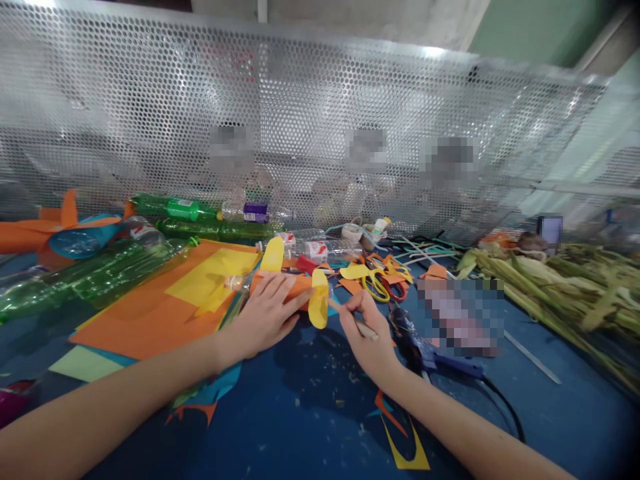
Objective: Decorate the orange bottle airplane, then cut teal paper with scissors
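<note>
"Okay, hands first?"

"Holding an orange-wrapped bottle (299,281) with the left hand (265,310), fingers laid over the top, thumb down the near side. Pinching a thin pale stick (367,329) in the right hand (367,333); brush or pencil, can't tell."

"And the bottle's place?"

"Under the left hand, on its side on the tabletop (280,413). Plus a yellow strip (319,307) at the end between both hands, close to the stick's tip; touching or not, can't tell. Also a second yellow piece (273,255), just beyond the left hand."

"Any risks?"

"Could roll if held too lightly, being round. Could shift or crease the strip by pushing too hard with the stick. Could bump the glue gun (425,350), right of the right hand, by swinging outward; hot or cold, can't tell. Could snag scissors (385,287) among paper scraps (393,273), beyond the right hand, by reaching forward."
</note>
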Available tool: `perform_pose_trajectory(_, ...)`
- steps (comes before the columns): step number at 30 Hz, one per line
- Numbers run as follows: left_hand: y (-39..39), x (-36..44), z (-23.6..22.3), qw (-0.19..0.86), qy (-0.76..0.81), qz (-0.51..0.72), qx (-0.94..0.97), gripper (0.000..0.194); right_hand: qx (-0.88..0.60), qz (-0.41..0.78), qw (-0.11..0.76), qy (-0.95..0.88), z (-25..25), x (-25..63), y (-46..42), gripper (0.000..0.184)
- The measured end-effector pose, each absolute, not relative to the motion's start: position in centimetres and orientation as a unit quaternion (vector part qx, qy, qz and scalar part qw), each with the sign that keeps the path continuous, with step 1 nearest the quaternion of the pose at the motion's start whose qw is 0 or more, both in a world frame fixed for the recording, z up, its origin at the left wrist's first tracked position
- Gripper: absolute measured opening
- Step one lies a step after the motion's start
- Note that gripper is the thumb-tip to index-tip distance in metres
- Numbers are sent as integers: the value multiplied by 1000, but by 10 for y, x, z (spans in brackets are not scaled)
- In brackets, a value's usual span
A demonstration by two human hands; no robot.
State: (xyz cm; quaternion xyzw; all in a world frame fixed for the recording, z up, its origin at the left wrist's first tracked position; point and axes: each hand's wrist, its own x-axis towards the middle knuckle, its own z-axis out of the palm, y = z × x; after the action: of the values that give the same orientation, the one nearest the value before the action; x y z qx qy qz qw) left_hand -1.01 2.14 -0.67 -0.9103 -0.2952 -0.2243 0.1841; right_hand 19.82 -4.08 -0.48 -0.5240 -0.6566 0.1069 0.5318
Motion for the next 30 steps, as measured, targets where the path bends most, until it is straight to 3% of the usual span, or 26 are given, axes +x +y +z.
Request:
perform_pose_trajectory(16, 21, -10, -7, 191, -297, -220, -909, 49, -535, 107, 479, -688, -5, 190, -45, 15)
perform_pose_trajectory(30, 22, -9, -8, 206, -294, -221, -907, 43, -547, 97, 511, -656, 1, 192, -39, 16)
